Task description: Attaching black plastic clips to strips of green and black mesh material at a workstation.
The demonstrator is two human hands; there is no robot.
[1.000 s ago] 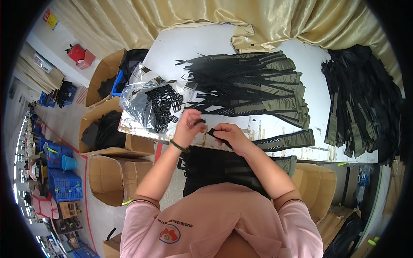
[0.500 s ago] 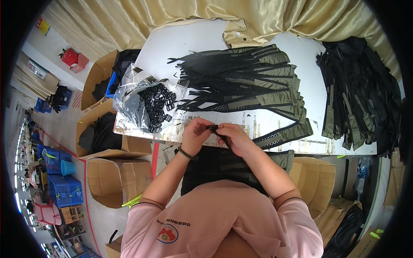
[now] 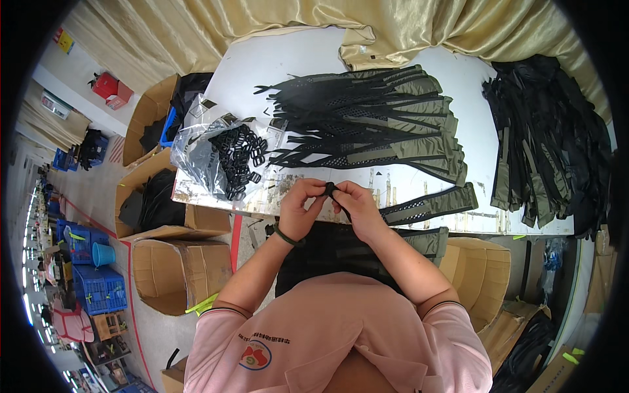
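Close together at the table's front edge, my left hand [image 3: 301,206] and my right hand [image 3: 359,208] both pinch a small black piece. It looks like a slide buckle [image 3: 329,188] with a strap end, mostly covered by fingertips. The black strap runs down under my right fingers. A green-and-black mesh strap panel [image 3: 432,205] lies to the right of my right hand and passes behind it; whether it joins the held strap is hidden. Just beyond my hands, several similar panels [image 3: 367,121] lie fanned out, their thin black ends pointing left.
A clear plastic bag [image 3: 196,160] with loose black buckles [image 3: 239,157] sits at the table's left. At the right edge is a heap of black and green panels [image 3: 537,144]. Cardboard boxes [image 3: 183,272] stand on the floor to the left. More dark panels [image 3: 321,259] rest across my lap.
Both hands have tilted and the black piece between them now points up. My left fingers have spread slightly from the thumb. The nearest strap panel has shifted a little.
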